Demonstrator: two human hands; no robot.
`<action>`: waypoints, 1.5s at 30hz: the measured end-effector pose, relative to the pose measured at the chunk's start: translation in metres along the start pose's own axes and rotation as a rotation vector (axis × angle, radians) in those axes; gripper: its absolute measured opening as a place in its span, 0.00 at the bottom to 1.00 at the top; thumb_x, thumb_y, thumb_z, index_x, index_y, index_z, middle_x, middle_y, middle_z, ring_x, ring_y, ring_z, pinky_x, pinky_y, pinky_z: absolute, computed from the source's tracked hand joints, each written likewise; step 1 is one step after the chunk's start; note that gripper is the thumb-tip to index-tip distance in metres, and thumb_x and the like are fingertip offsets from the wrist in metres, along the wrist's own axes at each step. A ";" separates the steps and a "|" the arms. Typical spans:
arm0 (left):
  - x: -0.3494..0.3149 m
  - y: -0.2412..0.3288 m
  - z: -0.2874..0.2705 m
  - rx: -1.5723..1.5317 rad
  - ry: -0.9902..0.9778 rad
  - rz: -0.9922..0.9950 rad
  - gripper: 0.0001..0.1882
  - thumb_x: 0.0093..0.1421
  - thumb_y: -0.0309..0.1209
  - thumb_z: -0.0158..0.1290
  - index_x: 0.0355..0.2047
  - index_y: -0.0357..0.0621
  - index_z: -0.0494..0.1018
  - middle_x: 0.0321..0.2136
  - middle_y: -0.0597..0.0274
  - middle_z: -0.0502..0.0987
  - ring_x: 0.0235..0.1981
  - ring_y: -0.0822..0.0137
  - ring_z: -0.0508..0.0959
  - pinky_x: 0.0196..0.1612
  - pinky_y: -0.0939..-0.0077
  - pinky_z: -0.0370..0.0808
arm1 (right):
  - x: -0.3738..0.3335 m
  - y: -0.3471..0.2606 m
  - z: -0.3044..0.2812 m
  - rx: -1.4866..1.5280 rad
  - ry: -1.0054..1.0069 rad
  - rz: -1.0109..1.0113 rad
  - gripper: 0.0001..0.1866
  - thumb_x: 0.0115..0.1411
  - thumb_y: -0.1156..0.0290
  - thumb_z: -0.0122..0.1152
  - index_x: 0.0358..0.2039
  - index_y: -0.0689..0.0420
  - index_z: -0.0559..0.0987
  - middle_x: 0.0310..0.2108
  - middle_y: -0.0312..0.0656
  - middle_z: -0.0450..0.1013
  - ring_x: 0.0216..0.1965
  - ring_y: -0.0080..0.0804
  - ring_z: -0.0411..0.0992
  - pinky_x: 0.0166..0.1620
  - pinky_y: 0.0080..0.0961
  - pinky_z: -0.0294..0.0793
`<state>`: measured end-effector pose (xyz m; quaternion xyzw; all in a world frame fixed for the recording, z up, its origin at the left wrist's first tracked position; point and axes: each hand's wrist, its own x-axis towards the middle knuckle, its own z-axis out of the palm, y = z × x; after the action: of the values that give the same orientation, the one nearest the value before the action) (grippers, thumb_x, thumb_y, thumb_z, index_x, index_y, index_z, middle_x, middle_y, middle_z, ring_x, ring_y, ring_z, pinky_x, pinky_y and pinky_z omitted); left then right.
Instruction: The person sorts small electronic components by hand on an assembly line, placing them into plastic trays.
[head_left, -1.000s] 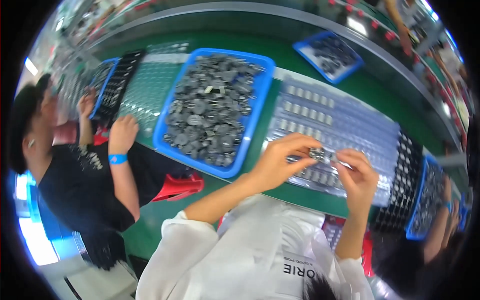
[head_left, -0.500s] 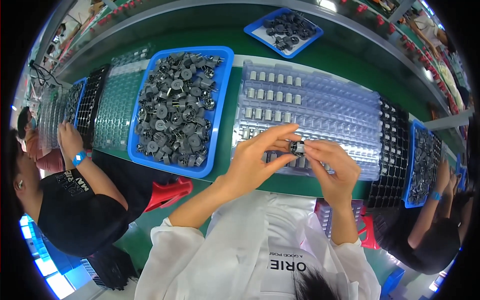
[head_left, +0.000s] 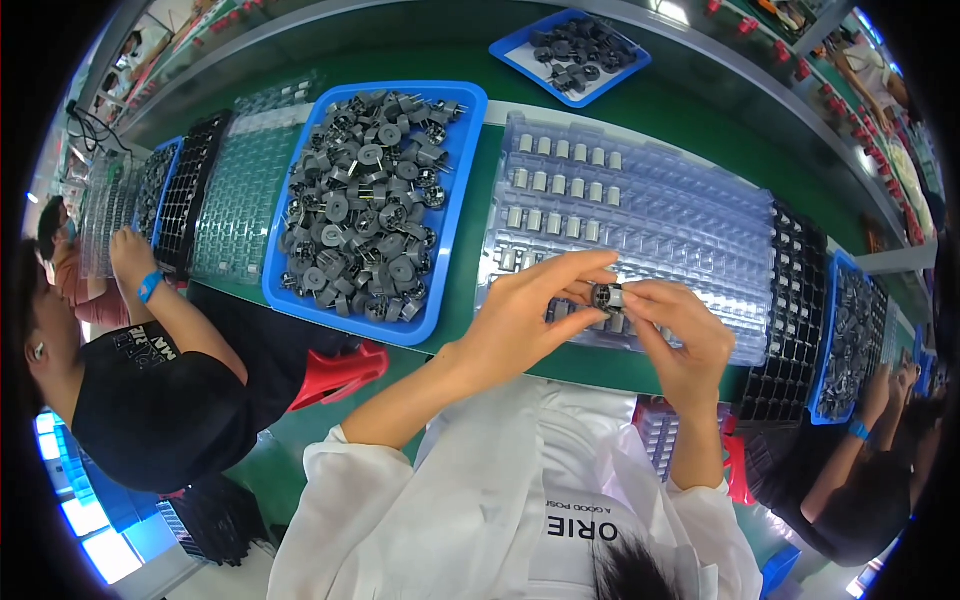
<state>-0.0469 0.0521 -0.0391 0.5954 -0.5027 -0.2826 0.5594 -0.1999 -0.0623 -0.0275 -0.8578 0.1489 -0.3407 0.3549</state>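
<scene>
Between the two hands, just above the near edge of the clear plastic tray [head_left: 640, 210], a small grey part [head_left: 606, 296] is pinched: the left hand [head_left: 530, 315] grips it from one side, the right hand [head_left: 680, 335] from the other. They seem to be fitting or checking it; the next move likely calls for seating it in a tray pocket. Left of the tray, on the green bench [head_left: 470, 300], a blue bin [head_left: 372, 205] holds loose grey parts.

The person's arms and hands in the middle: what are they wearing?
Both the left hand and the right hand are bare, with no gloves or wristbands. The forearms are uncovered; loose white sleeves of a white coat are pushed up near the elbows.
</scene>
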 end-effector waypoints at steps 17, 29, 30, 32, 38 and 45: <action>0.014 -0.015 -0.054 0.714 0.266 0.157 0.18 0.49 0.17 0.53 0.43 0.40 0.74 0.36 0.55 0.77 0.36 0.58 0.77 0.40 0.71 0.73 | -0.035 0.002 -0.013 -0.001 0.063 0.219 0.15 0.43 0.85 0.67 0.34 0.62 0.79 0.40 0.47 0.76 0.42 0.36 0.75 0.43 0.26 0.74; 0.017 -0.079 -0.128 0.988 0.169 0.075 0.11 0.56 0.20 0.52 0.41 0.37 0.73 0.39 0.55 0.73 0.33 0.61 0.75 0.38 0.72 0.71 | -0.092 0.053 -0.112 -0.021 0.424 0.475 0.13 0.47 0.84 0.64 0.36 0.63 0.78 0.41 0.45 0.73 0.42 0.30 0.74 0.44 0.23 0.75; 0.020 -0.080 -0.127 0.984 0.159 0.090 0.11 0.56 0.20 0.52 0.41 0.37 0.73 0.39 0.55 0.73 0.33 0.61 0.75 0.38 0.72 0.71 | -0.097 0.066 -0.126 -0.064 0.469 0.516 0.13 0.48 0.84 0.63 0.36 0.63 0.78 0.41 0.45 0.73 0.41 0.30 0.74 0.44 0.23 0.75; 0.027 -0.076 -0.126 0.897 0.053 -0.098 0.12 0.54 0.18 0.53 0.41 0.36 0.72 0.40 0.53 0.72 0.39 0.56 0.74 0.43 0.68 0.71 | -0.113 0.102 -0.158 -0.395 0.541 0.476 0.11 0.49 0.84 0.62 0.35 0.64 0.76 0.42 0.45 0.73 0.41 0.30 0.74 0.44 0.22 0.74; 0.037 -0.038 -0.125 0.908 -0.149 -0.145 0.15 0.46 0.15 0.54 0.37 0.35 0.71 0.34 0.56 0.68 0.29 0.61 0.70 0.33 0.73 0.70 | -0.132 0.156 -0.230 -0.663 0.216 0.466 0.12 0.48 0.81 0.62 0.35 0.61 0.75 0.38 0.43 0.74 0.41 0.37 0.73 0.45 0.27 0.72; 0.033 -0.056 -0.149 0.804 0.058 -0.053 0.11 0.49 0.17 0.53 0.35 0.38 0.72 0.30 0.63 0.73 0.25 0.77 0.67 0.27 0.81 0.65 | -0.125 0.176 -0.236 -0.715 0.087 0.307 0.11 0.49 0.82 0.61 0.35 0.59 0.78 0.47 0.46 0.70 0.51 0.43 0.68 0.53 0.33 0.67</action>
<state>0.1136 0.0711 -0.0531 0.7872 -0.5417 -0.0610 0.2884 -0.4560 -0.2435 -0.0904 -0.8798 0.3997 -0.2465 0.0736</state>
